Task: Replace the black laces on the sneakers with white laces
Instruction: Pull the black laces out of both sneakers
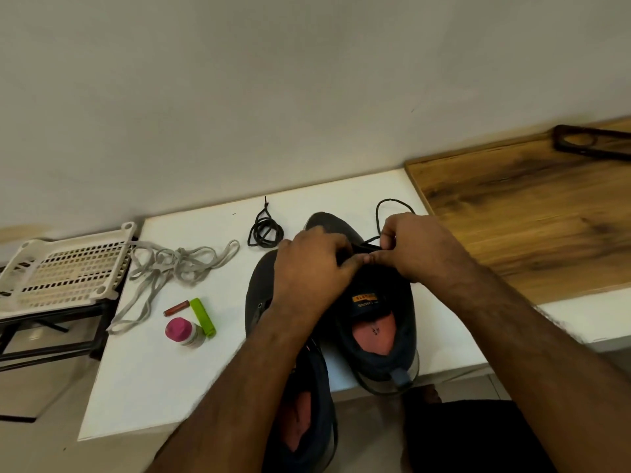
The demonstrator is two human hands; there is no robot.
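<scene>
I see a white tabletop (164, 380) against a pale wall, with a wooden board (532, 213) at its right end. From the left: a white plastic rack (65, 268) beside the tabletop, then a loose tangle of white laces (174, 264), a small red stick (176, 307), a pink-capped bottle (182, 331) and a green tube (202, 317). A coiled black lace (265, 230) lies free behind the left sneaker (293, 404). My left hand (312, 268) and right hand (415, 247) meet over the right sneaker (379, 332), fingers curled, both pinching the black lace (382, 213) still threaded there, which loops out behind
</scene>
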